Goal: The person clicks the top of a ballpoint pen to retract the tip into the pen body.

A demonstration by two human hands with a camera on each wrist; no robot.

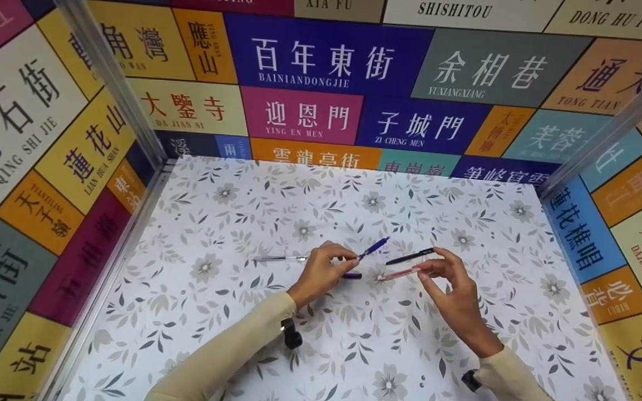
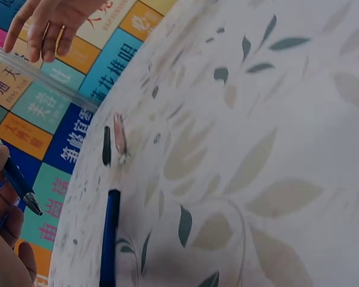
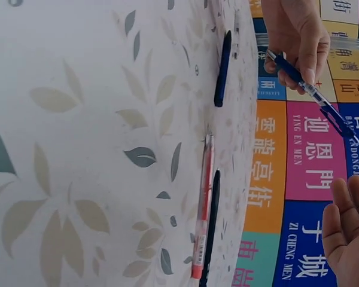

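My left hand pinches a blue click pen between thumb and fingers, held in the air over the table. In the left wrist view the metal tip of that pen points down. My right hand hovers above the table with fingers loosely bent and nothing held; the right wrist view shows its fingers apart from the pens. Beneath it lie a black pen and a clear-barrelled red pen, side by side. A dark blue pen lies below my left hand, which partly covers it in the head view.
A clear pen lies to the left, partly behind the left hand. White paper with grey flowers and leaves covers the table. Panels with coloured street-name signs stand at the back and both sides, joined by metal posts.
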